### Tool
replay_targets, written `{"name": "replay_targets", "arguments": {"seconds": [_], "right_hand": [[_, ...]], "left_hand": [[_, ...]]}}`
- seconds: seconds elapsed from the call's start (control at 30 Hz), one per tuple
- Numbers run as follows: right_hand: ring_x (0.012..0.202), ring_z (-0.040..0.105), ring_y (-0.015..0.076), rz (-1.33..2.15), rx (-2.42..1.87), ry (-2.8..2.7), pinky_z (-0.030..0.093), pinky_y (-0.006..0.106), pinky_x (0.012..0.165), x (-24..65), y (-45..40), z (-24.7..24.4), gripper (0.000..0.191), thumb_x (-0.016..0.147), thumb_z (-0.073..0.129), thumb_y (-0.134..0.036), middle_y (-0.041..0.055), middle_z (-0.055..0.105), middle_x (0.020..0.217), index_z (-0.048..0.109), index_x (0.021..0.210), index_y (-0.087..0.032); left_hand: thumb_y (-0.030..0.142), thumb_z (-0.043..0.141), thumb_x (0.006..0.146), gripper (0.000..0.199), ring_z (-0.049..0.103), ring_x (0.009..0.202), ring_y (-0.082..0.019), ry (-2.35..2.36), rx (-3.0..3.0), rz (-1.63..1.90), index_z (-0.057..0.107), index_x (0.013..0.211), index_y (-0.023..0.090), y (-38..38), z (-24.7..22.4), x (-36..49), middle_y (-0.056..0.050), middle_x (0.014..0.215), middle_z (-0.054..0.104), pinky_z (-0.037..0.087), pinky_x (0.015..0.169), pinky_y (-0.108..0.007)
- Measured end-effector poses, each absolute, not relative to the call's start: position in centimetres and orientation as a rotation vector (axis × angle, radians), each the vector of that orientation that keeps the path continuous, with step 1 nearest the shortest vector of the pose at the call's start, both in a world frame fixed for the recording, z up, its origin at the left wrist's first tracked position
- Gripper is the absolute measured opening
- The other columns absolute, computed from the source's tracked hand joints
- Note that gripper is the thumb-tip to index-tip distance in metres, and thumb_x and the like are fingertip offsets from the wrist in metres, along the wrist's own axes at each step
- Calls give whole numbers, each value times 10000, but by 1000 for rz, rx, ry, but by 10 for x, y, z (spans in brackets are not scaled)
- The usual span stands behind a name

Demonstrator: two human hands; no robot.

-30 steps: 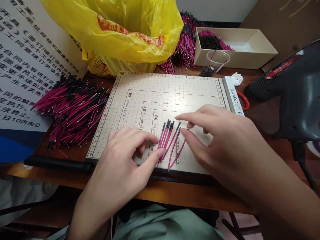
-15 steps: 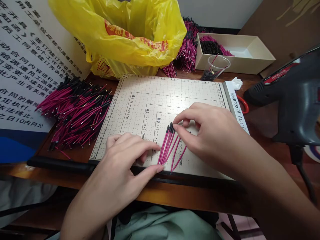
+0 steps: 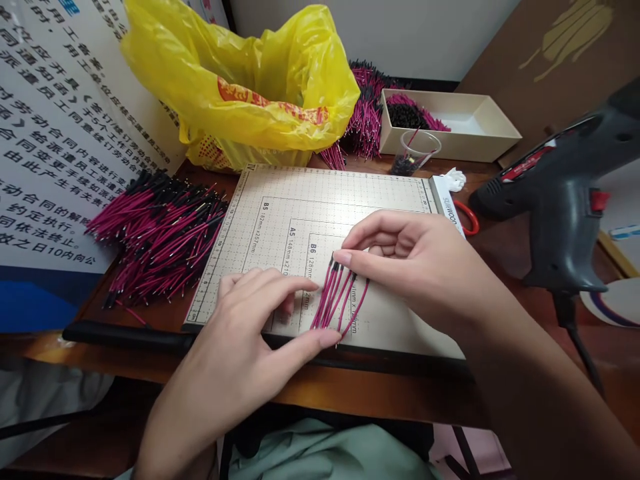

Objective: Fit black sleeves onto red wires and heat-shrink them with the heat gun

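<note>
Several thin pink wires with black sleeved ends lie in a loose fan on the paper cutter's gridded board. My left hand rests at their left, its thumb and index finger spread apart. The left thumb touches the wires' lower tips near the board's front edge. Over the black upper ends, my right hand has thumb and index finger closed in a pinch on a wire end. Its other fingers are curled, and they partly cover the wires at the right.
A big heap of pink wires lies left of the board. Behind stand a yellow plastic bag, a cream box and a clear cup. A heat gun and a red-orange ring handle are at the right.
My right thumb and index finger have moved slightly left onto the black ends. The left thumb has slid a little right along the lower tips. The camera view has shifted.
</note>
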State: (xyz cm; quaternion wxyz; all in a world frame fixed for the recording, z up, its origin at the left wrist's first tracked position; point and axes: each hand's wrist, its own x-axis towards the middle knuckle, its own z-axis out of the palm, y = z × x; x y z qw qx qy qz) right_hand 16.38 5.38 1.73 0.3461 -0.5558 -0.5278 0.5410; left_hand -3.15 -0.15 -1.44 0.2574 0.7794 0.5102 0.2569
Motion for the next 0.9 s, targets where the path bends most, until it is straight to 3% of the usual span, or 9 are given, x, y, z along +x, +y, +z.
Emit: {"name": "replay_targets", "arguments": {"seconds": [0.1, 0.2, 0.3, 0.4, 0.47, 0.7, 0.9], "right_hand": [[613, 631, 79, 1427, -1267, -1342, 510, 158, 523, 167, 50, 16, 210, 620, 870, -176, -32, 684, 671, 679, 707, -189], [584, 628, 85, 1277, -1218, -1472, 513, 175, 500, 169, 42, 14, 161, 721, 825, -277, -30, 679, 663, 693, 765, -196], [596, 600, 70, 732, -1200, -1747, 489, 188, 489, 169, 30, 11, 103, 817, 723, -170, -11, 719, 797, 721, 916, -199], [839, 684, 99, 223, -1039, -1965, 579, 211, 665, 169, 21, 7, 191, 833, 665, -55, 36, 748, 1011, 717, 955, -191], [899, 707, 107, 109, -975, -2013, 606, 229, 758, 169, 19, 4, 172, 855, 645, -43, 40, 760, 980, 708, 918, -191], [796, 725, 73, 284, -938, -1962, 616, 172, 750, 168, 18, 3, 125, 853, 672, -58, 11, 777, 869, 715, 841, -175], [734, 724, 100, 500, -1005, -1856, 607, 203, 634, 163, 17, 5, 150, 848, 667, -77, 1, 778, 834, 736, 795, -199]], "left_hand": [[386, 611, 968, 135, 566, 749, -159, 1430, 2036, 812, 690, 974, 277, -1, -8, -21, 44, 777, 641, 365, 737, -325], [293, 563, 990, 239, 535, 669, -127, 1377, 1946, 865, 673, 781, 255, 0, -2, -11, 66, 697, 630, 364, 694, -304], [268, 546, 989, 296, 507, 612, -99, 1338, 1804, 890, 636, 708, 239, 0, 2, -6, 83, 646, 592, 369, 641, -278], [284, 532, 989, 324, 497, 596, -85, 1289, 1684, 894, 594, 677, 226, -2, 5, -5, 85, 635, 570, 374, 602, -258], [290, 530, 987, 327, 495, 595, -82, 1245, 1653, 881, 578, 671, 220, -3, 7, -5, 84, 626, 559, 376, 589, -250], [308, 522, 994, 329, 541, 631, -94, 1202, 1609, 873, 580, 682, 221, -7, 12, -7, 67, 655, 591, 413, 607, -247], [295, 512, 1000, 313, 589, 659, -117, 1214, 1603, 871, 607, 706, 240, -8, 13, -6, 58, 685, 627, 451, 617, -270]]}}
